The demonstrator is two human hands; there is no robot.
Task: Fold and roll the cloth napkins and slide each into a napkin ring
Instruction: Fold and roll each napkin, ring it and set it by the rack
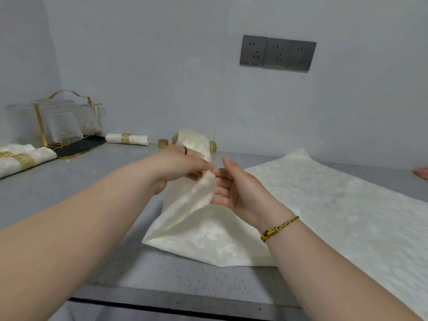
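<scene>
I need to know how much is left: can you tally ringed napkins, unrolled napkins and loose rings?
Ringed napkins: 3, one at the back, two at the left
Unrolled napkins: 2, the held napkin and the flat napkin
Loose gold rings: 3, one in the open, two partly hidden behind the held napkin
Total: 8

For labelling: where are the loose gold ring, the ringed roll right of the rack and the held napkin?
loose gold ring (162,143): head view, outer band.
ringed roll (113,137): head view, cloth left of its ring.
held napkin (203,239): head view, draped lower part.
</scene>
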